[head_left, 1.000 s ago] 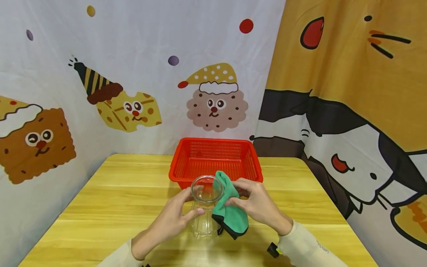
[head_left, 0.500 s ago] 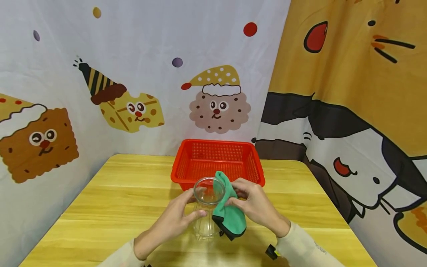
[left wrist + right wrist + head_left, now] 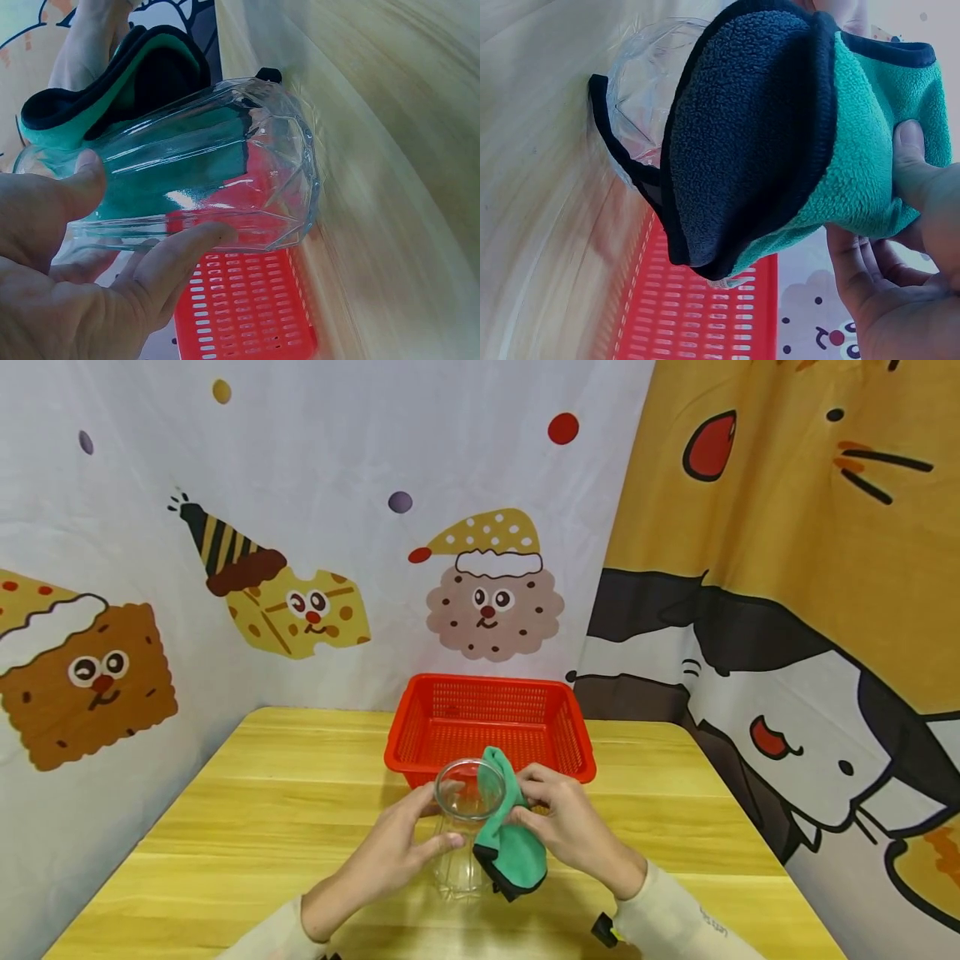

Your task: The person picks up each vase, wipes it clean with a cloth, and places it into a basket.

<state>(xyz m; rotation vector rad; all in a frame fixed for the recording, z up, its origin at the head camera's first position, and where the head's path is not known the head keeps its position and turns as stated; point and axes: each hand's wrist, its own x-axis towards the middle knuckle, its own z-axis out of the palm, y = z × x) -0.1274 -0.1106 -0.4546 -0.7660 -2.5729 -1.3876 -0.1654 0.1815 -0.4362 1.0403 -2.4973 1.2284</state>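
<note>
Head view: the left hand [image 3: 390, 852] wraps thumb and fingers round a clear faceted glass [image 3: 467, 814] standing on the wooden table [image 3: 225, 810], just at 6 o'clock of the red basket [image 3: 491, 722]. The right hand [image 3: 566, 827] pinches a green cloth [image 3: 510, 839] against the glass at its 3 o'clock.

Left wrist view: thumb and fingers [image 3: 180, 259] clamp the glass [image 3: 225, 180], the cloth [image 3: 112, 90] showing behind its wall.

Right wrist view: the cloth [image 3: 795, 142], green with a black edge, is gripped between thumb and fingers.

The step looks like wiping the glass's outside; the next move would call for a steady left grip while the cloth slides round.
</note>
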